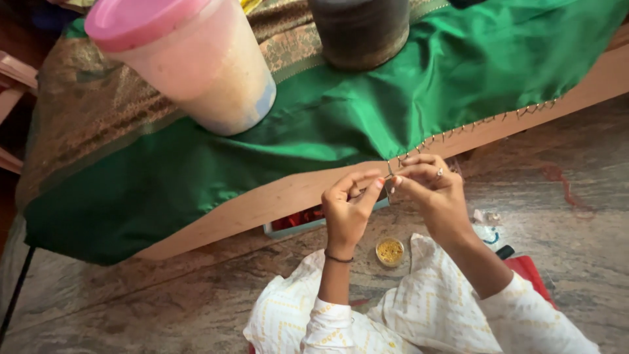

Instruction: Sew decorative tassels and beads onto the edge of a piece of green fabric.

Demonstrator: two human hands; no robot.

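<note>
Both hands meet at the hem of a green cloth [341, 124] where it hangs over the front edge of a low wooden tabletop [262, 203]. The left hand [347, 210] has its fingers curled in, thumb and forefinger pinched together on something fine, likely a thread or a bead, too small to make out. The right hand [429, 187], a ring on one finger, is likewise pinched shut at the cloth's hem, holding what looks like a thin needle [390, 172] just beside the left fingertips.

The cloth looks light, soft and slippery, with a satin sheen, so it would slide and bunch easily; the sensible hold is a tight pinch right at the hem, near the row of small stitched beads [485, 121] that runs off to the right. Two jars sit on it as weights: a pale one with a pink lid [196, 72] and a dark one [360, 29] (its top out of view). A brown patterned border [98, 111] lies along the cloth's far side.

The person sits on a mottled stone floor [131, 295] in white patterned clothing. A small round dish of yellow beads [390, 251] rests on the floor between the forearms, and a red object [531, 272] lies near the right elbow.
</note>
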